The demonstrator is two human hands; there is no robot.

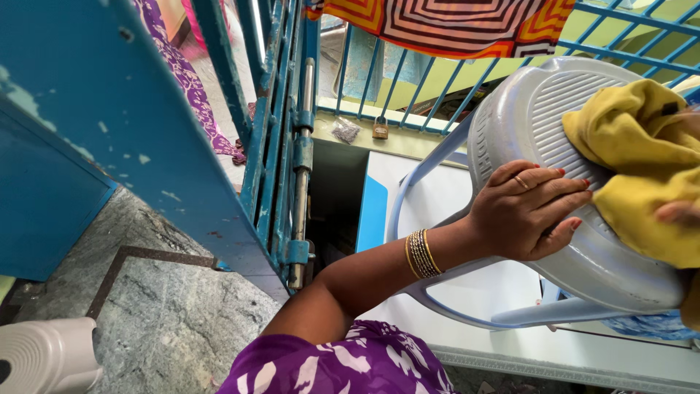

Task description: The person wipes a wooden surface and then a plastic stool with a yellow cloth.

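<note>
Midway through wiping, by the look of it. Left hand (529,211) flat, fingers together, steadying the tipped grey plastic chair (554,109). Right hand (678,213) mostly hidden, fingertips pressing a yellow cloth (642,146) against the ribbed seat; grip impossible to tell. Legs apparently not yet wiped. Blue metal gate (281,131) alongside.

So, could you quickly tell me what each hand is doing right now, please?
Left hand: open, flat against the grey plastic chair.
Right hand: mostly hidden, fingertips on the yellow cloth; grip cannot be told.
</note>
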